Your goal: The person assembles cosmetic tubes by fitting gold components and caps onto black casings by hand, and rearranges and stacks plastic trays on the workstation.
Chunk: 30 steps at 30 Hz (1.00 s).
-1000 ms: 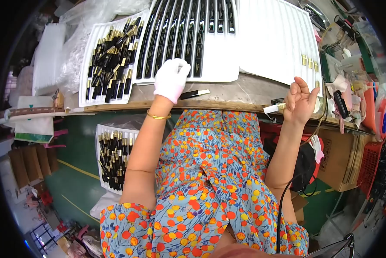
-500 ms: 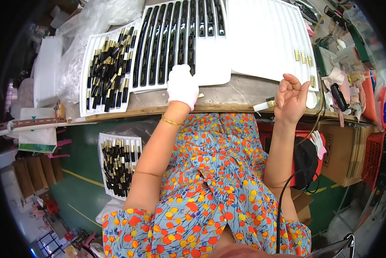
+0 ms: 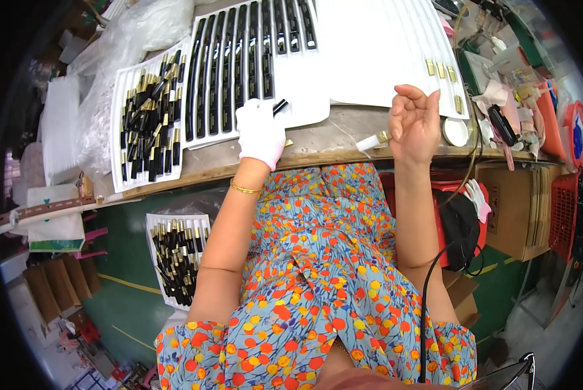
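My left hand [image 3: 260,135], in a white glove, is closed around a short black tube [image 3: 280,106] that sticks out tilted past its fingertips. It hovers over the lower edge of a white tray [image 3: 304,88] lined with rows of glossy black tubes [image 3: 228,78]. My bare right hand [image 3: 415,127] is raised above the table edge, palm showing, fingers loosely bent and thumb apart. Beside its outer edge lies a white cylindrical piece [image 3: 369,143] with a gold end; I cannot tell whether the hand touches it.
A tray of jumbled black-and-gold tubes [image 3: 150,117] stands at left; another such tray [image 3: 178,260] is lower down. Another white tray [image 3: 369,52] carries several gold pieces [image 3: 441,69]. At right are a round white lid [image 3: 456,132], a black object [image 3: 501,125] and a cable.
The view has shifted slightly. A black tube now shows tilted in my left hand, away from the tray's rows. Beside my right hand, the white piece shows a gold end where black showed before.
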Each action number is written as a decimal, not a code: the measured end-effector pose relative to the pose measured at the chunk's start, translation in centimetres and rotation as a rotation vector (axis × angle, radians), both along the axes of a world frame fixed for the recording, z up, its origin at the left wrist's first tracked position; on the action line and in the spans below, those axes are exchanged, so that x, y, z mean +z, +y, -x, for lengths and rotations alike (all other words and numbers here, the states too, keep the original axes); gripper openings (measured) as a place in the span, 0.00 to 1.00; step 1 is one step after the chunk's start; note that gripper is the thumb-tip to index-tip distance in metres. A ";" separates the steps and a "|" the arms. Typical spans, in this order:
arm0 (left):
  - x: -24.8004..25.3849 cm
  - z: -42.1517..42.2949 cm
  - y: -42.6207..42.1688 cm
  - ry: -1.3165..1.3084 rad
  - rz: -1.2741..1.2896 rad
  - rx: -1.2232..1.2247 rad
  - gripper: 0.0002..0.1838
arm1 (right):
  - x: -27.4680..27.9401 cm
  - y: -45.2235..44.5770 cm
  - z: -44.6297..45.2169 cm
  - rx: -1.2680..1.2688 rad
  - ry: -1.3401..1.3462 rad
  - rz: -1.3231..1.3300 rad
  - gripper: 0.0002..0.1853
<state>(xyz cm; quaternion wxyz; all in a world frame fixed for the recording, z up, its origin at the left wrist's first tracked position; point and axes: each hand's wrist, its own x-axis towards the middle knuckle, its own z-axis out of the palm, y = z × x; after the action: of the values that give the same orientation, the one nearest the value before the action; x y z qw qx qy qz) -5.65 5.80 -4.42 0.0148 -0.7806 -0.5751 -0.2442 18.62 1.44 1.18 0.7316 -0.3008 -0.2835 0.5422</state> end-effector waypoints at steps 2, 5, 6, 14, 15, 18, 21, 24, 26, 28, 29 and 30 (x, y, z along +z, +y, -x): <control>-0.3 -0.5 -0.1 -0.083 -0.077 -0.002 0.10 | 0.1 0.3 0.2 0.062 0.174 0.000 0.31; 2.1 -1.4 -0.9 -0.304 -0.015 -0.278 0.10 | -0.6 0.7 -0.7 0.181 0.411 -0.047 0.29; 2.6 -2.5 -2.0 -0.633 0.256 -0.327 0.12 | -0.8 0.8 -0.8 0.254 0.544 -0.065 0.28; 5.7 -4.0 -4.0 -0.899 1.181 -0.394 0.16 | -1.5 1.6 -1.7 0.395 0.812 -0.022 0.29; 5.7 -4.1 -4.1 -0.928 1.191 -0.409 0.16 | -1.5 1.7 -1.6 0.379 0.783 -0.011 0.29; 6.2 -4.1 -4.1 -0.939 1.200 -0.429 0.16 | -1.5 1.9 -1.5 0.348 0.710 0.004 0.30; 6.3 -3.9 -4.1 -0.909 1.203 -0.432 0.16 | -1.3 2.0 -1.3 0.314 0.617 -0.011 0.31; 6.3 -3.9 -4.1 -0.914 1.216 -0.417 0.15 | -0.6 1.9 -1.0 0.250 0.483 -0.059 0.33; 6.3 -3.9 -4.2 -0.928 1.226 -0.404 0.15 | -0.1 1.6 -0.7 0.205 0.399 -0.090 0.34; 6.0 -3.9 -4.3 -0.959 1.209 -0.367 0.14 | 0.5 1.2 -0.2 0.134 0.247 -0.180 0.34; 6.1 -3.9 -4.3 -0.960 1.209 -0.367 0.14 | 0.8 0.9 0.1 0.134 0.246 -0.178 0.34; 6.1 -4.0 -4.2 -0.966 1.215 -0.370 0.14 | 1.0 0.6 0.3 0.124 0.188 -0.190 0.34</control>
<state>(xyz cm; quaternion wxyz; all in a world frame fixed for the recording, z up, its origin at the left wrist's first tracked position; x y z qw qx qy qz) -1.69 1.59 1.72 -0.7049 -0.5429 -0.4114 -0.1979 18.32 2.08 2.18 0.7452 -0.1600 -0.2817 0.5828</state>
